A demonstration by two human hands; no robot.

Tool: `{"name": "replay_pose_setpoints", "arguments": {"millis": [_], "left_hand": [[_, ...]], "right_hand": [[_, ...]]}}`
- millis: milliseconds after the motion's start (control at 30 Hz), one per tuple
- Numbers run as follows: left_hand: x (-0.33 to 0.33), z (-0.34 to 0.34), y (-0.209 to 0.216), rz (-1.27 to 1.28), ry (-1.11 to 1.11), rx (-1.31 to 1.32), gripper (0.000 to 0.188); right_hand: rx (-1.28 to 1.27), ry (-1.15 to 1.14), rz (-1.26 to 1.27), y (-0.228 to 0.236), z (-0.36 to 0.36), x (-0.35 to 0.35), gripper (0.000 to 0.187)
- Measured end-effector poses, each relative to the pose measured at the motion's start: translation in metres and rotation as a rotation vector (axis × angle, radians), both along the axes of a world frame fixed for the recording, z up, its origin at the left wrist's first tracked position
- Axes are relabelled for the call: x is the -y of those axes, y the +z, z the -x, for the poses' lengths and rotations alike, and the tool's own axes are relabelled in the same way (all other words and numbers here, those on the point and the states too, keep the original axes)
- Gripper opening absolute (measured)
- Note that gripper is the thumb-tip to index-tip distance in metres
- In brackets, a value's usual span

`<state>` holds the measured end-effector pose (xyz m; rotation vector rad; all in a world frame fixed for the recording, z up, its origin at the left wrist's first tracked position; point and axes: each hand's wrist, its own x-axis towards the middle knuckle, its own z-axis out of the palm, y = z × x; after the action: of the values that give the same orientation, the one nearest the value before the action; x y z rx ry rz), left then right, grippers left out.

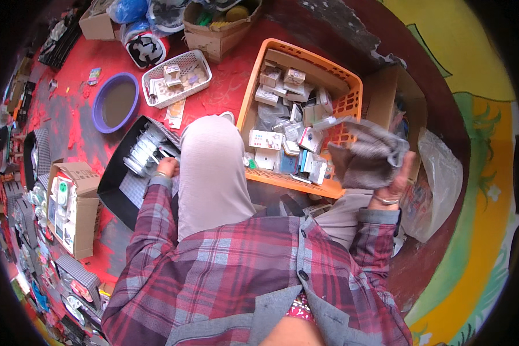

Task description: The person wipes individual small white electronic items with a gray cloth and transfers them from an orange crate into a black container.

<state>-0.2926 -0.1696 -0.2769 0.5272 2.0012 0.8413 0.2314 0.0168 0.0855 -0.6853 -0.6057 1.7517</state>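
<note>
My left hand (167, 167) reaches into a black box (111, 193) on my left. Its fingers are closed at the end of a row of clear plastic-wrapped packets (145, 151); what they pinch is too small to make out. Raised on the right, my right hand (401, 183) grips a grey-brown cloth (363, 164), partly smeared by motion. The cloth hangs over the right side of an orange plastic basket (258, 75). Inside the basket lie several small white boxes (265, 139) and packets.
A purple basin (98, 109) of murky water and a white basket (206, 57) stand beyond the black box. Cardboard boxes are at left (86, 213) and far right (418, 101). A clear plastic bag (441, 179) lies against the right wall.
</note>
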Motion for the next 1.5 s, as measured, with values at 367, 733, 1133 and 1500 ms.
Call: {"name": "replay_pose_setpoints", "arguments": {"millis": [367, 733, 1133, 1500], "left_hand": [[-0.195, -0.062, 0.344, -0.756, -0.522, -0.546, 0.022], [-0.278, -0.323, 0.215, 0.069, -1.795, -0.703, 0.045], [-0.209, -0.291, 0.03, 0.205, -1.217, -0.856, 0.072], [-0.235, -0.262, 0.027, 0.487, -0.526, -0.579, 0.076]], "right_hand": [[0.477, -0.111, -0.439, -0.035, -0.046, -0.048, 0.052], [1.446, -0.485, -0.698, -0.018, -0.076, -0.061, 0.048], [1.794, -0.447, -0.773, -0.009, -0.075, -0.07, 0.044], [1.981, -0.305, -0.763, 0.006, -0.042, -0.07, 0.04]]}}
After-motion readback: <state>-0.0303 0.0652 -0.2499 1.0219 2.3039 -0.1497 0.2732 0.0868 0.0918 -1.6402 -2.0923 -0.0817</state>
